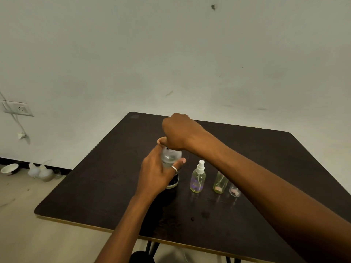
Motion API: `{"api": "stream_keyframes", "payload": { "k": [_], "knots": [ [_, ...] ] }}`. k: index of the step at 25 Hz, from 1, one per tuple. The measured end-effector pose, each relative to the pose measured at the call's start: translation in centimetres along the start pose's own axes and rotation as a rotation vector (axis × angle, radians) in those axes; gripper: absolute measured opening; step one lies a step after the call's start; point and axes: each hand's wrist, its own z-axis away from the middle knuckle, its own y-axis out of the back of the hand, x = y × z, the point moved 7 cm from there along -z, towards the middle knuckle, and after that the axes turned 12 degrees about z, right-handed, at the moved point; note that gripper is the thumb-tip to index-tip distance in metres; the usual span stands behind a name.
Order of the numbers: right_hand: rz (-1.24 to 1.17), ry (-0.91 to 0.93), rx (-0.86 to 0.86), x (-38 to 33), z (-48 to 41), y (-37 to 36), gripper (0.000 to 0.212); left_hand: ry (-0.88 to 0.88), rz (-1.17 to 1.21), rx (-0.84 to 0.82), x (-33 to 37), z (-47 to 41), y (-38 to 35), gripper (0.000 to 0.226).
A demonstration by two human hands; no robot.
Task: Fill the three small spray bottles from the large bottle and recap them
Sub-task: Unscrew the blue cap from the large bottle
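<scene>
Clear large bottle (170,160) with dark label, gripped by both hands.

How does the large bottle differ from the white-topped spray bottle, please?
The large bottle is taller and wider than the spray bottle. The left hand and right hand grip the large bottle; the spray bottle stands untouched. Both are clear and upright on the table.
</scene>
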Motion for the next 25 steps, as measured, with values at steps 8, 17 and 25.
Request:
{"api": "stream_keyframes", "payload": {
  "k": [8, 17, 25],
  "knots": [
    [-0.098, 0.200, -0.064, -0.5, 0.3, -0.3, 0.018, 0.032, 0.010, 0.018, -0.1, 0.0, 0.0, 0.043],
    [-0.064, -0.022, 0.028, 1.6, 0.6, -0.5, 0.049, 0.023, -0.012, 0.029, 0.3, 0.0, 0.1, 0.043],
    [-0.001, 0.056, -0.015, -0.3, 0.4, -0.9, 0.040, -0.002, 0.037, 0.011, 0.5, 0.0, 0.0, 0.045]
  ]
}}
